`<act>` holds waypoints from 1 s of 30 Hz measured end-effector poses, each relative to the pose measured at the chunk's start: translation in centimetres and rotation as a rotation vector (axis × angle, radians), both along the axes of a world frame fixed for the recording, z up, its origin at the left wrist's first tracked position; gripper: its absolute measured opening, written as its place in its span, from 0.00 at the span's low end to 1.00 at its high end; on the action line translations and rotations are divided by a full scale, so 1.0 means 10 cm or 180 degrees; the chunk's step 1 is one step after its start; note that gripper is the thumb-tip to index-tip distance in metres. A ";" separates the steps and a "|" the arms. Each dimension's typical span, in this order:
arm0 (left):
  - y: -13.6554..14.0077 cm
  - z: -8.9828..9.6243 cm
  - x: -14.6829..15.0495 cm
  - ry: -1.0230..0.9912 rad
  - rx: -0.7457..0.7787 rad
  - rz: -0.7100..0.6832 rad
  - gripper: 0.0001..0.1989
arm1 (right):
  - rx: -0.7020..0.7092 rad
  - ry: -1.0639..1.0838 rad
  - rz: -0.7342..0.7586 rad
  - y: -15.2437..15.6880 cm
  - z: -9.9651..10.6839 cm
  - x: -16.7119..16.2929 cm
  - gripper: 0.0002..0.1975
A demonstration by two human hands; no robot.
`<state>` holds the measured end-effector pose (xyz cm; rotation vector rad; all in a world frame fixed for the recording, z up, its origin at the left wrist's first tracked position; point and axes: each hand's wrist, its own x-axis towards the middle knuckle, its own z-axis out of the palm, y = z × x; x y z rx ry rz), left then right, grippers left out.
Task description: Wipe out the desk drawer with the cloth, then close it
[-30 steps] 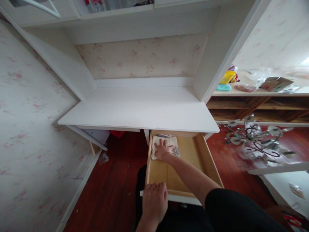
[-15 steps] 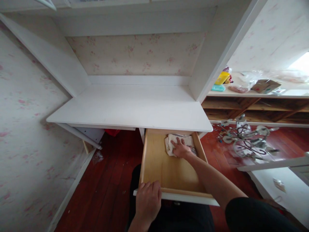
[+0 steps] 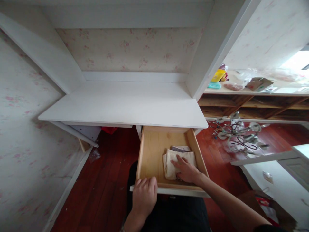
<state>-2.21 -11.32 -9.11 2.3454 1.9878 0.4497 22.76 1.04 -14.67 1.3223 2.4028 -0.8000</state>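
Observation:
A wooden drawer [image 3: 151, 151] stands pulled out from under the white desk [image 3: 125, 106]. Inside it, at the front right, lies a folded cream cloth [image 3: 172, 158] with a dark patterned edge. My right hand [image 3: 187, 170] presses flat on the cloth, fingers spread. My left hand [image 3: 144, 196] grips the white front edge of the drawer at its left end.
Dark red wooden floor runs under the desk. A metal chandelier [image 3: 238, 135] lies on the floor to the right. A wooden shelf unit [image 3: 253, 106] behind it carries boxes and bags. A white panel [image 3: 285, 180] sits at the right. Floral wallpaper covers the left wall.
My right hand has dragged the cloth from the back left of the drawer across to the back right, then forward to the front right. My left hand stays on the drawer front.

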 end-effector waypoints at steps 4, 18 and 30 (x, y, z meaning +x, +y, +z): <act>-0.01 0.00 0.00 0.0008 0.0059 0.0010 0.09 | -0.0028 -0.0031 -0.0277 -0.09 0.06 -0.08 0.40; -0.01 -0.03 0.00 -0.0112 0.0219 0.0083 0.07 | 0.0190 -0.0278 0.0242 -0.09 0.17 -1.63 0.34; -0.04 -0.03 0.01 -0.0224 0.0171 0.0131 0.06 | 0.0443 -0.0545 -0.0357 0.93 0.22 -1.83 0.30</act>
